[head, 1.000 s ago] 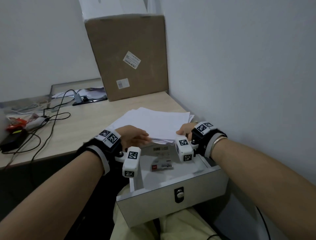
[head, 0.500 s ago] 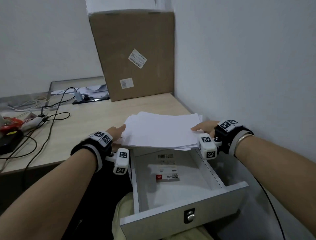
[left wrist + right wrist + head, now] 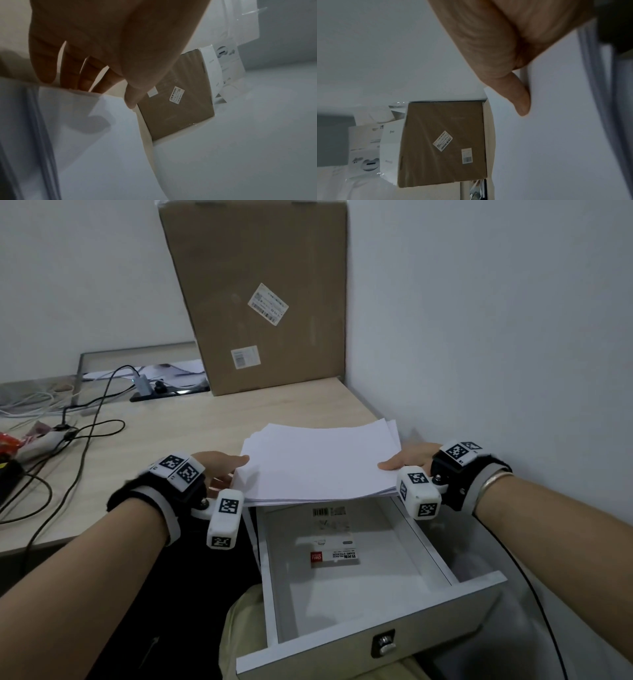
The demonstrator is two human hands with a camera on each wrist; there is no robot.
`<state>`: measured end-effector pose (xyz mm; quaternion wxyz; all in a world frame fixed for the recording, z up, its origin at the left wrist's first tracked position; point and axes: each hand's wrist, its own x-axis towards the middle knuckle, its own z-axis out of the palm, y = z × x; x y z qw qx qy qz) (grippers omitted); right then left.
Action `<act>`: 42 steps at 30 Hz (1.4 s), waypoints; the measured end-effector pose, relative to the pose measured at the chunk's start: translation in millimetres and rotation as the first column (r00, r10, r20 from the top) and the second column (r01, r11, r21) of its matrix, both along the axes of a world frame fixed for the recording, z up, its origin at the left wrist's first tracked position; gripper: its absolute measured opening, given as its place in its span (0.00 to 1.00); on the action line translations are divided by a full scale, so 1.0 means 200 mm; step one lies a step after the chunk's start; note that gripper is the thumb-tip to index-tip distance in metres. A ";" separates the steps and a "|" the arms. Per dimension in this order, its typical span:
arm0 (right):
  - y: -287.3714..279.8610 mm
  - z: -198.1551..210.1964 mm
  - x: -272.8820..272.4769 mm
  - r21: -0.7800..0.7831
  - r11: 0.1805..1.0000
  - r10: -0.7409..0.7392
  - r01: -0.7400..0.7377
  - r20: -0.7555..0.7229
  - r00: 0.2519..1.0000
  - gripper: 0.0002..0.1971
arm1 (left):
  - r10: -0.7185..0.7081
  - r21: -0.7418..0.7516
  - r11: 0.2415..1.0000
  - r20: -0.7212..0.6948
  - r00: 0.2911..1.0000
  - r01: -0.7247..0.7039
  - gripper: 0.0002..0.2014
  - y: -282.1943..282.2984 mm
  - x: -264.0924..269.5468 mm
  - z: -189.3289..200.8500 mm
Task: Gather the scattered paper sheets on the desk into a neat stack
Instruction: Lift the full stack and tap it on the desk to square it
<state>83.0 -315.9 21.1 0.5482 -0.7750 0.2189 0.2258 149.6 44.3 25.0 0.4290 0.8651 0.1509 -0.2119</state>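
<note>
Most of the gathering looks done: the paper stack [image 3: 318, 460] sits at the desk's [image 3: 178, 436] front edge above an open drawer [image 3: 349, 570], pinched by left hand [image 3: 219, 465] and right hand [image 3: 412, 457], far corners fanned, squaring left.

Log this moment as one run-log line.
stage: squaring | paper stack: desk edge, above open drawer, sheets uneven | left hand: grips left side | right hand: grips right side
</note>
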 end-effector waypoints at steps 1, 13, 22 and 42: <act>0.02 0.01 0.00 -0.017 1.000 -0.001 0.001 0.012 1.000 0.23 | 0.001 -0.017 1.000 -0.010 1.000 -0.001 0.23 0.01 0.01 0.00; 0.15 0.06 0.10 0.284 0.955 -0.225 0.082 0.518 0.825 0.17 | 0.040 -0.421 0.907 0.109 0.993 0.010 0.17 0.08 0.04 0.03; 0.24 0.24 0.26 0.286 0.954 -0.148 -0.087 0.704 0.695 0.17 | 0.351 -0.691 0.709 0.517 0.780 0.139 0.14 0.16 0.17 0.22; 0.29 0.18 0.50 0.414 0.884 -0.134 -0.217 0.668 0.732 0.49 | 0.099 -0.666 0.646 0.558 0.824 0.374 0.41 0.26 0.20 0.34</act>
